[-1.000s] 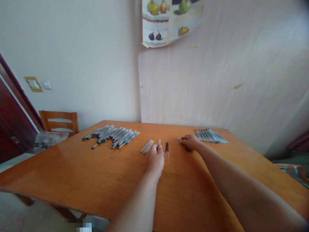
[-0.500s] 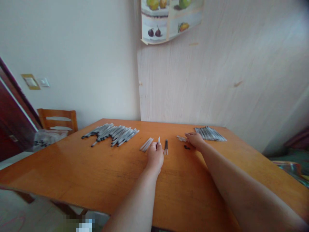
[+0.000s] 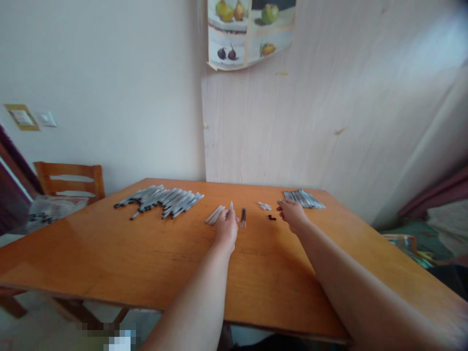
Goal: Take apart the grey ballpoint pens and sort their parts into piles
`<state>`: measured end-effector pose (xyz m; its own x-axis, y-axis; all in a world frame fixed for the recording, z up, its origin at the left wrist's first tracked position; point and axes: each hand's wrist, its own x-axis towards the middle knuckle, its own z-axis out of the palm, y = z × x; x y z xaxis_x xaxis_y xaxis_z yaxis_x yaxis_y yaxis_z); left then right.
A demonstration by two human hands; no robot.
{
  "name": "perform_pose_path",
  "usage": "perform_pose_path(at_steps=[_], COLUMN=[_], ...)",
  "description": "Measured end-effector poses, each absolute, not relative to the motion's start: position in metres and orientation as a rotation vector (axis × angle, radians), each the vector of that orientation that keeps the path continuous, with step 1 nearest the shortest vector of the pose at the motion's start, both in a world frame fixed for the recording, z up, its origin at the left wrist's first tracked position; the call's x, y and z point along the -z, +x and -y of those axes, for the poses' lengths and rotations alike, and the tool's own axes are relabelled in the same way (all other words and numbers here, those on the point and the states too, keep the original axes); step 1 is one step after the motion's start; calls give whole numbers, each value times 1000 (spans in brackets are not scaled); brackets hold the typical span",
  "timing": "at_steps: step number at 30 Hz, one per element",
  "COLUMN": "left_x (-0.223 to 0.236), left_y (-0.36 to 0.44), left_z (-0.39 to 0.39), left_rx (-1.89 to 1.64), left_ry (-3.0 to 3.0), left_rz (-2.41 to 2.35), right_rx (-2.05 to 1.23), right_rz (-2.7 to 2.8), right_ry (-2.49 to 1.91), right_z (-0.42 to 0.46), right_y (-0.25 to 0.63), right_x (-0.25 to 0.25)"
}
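Observation:
My left hand (image 3: 226,225) is closed around a pen (image 3: 231,205), its pointed tip up, near the middle of the table. Just left of that hand lie several pale pen barrels (image 3: 215,214). To its right are a few dark-and-pale refills (image 3: 243,218), side by side. My right hand (image 3: 292,213) hovers farther right, thumb and fingers pinched together; what they hold, if anything, is too small to make out. Between the hands lie small whitish pieces (image 3: 264,206) and small black pieces (image 3: 272,217).
A large heap of pens (image 3: 161,200) lies at the table's back left. A neat row of pens (image 3: 304,199) lies at the back right. Behind the table (image 3: 109,258) stands a wall; a wooden chair (image 3: 69,185) with a clear bag (image 3: 51,209) is at the left.
My right hand has drawn away rightward from the whitish pieces, uncovering them and the black pieces. My left hand keeps its hold on the pen. The view has turned slightly right.

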<state>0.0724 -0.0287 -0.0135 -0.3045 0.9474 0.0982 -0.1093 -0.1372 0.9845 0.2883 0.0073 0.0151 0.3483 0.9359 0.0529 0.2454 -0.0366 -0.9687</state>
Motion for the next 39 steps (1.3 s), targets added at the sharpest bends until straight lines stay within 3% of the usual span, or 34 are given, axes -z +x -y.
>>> perform_pose_path(at_steps=[9, 15, 39], left_x=[-4, -9, -5], left_y=[71, 68, 70], left_z=[34, 37, 46], left_rx=[-1576, -1561, -1412], left_ry=[780, 678, 886], left_rz=[-945, -802, -722], right_rx=[-1172, -1195, -1507], right_rz=[1201, 1465, 1352], right_ry=[-1269, -1329, -1072], right_z=[49, 70, 74], right_y=[221, 191, 203], right_x=[-30, -15, -14])
